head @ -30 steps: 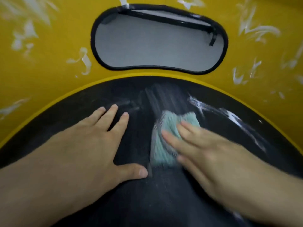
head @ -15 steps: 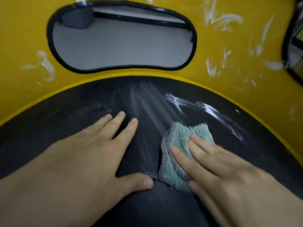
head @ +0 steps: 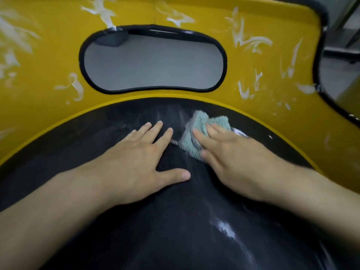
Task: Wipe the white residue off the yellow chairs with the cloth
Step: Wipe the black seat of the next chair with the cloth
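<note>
A: Where's the cloth [head: 196, 131]?
B: Under the right hand [head: 229, 152], fingers flat, on the seat [head: 78, 152]. The left hand [head: 140, 152] rests spread beside it.
A: Next residue?
B: A streak [head: 239, 132] just right of the cloth; the right hand is nearer.

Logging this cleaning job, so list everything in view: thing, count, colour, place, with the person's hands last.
Backrest: one, yellow, across the top of the view.
Opening: one, black-trimmed, middle of the backrest.
Floor: grey, seen through the opening.
Seat: one, black, below the backrest.
Residue on backrest: many smears, white, on both sides of the opening.
Residue on seat: one clear patch, white, lower right; another shows beside the right hand.
Cloth: one, pale green, on the seat near its back edge.
Left hand: flat on the seat, left of the cloth.
Right hand: straight fingers pressing on the cloth.
</note>
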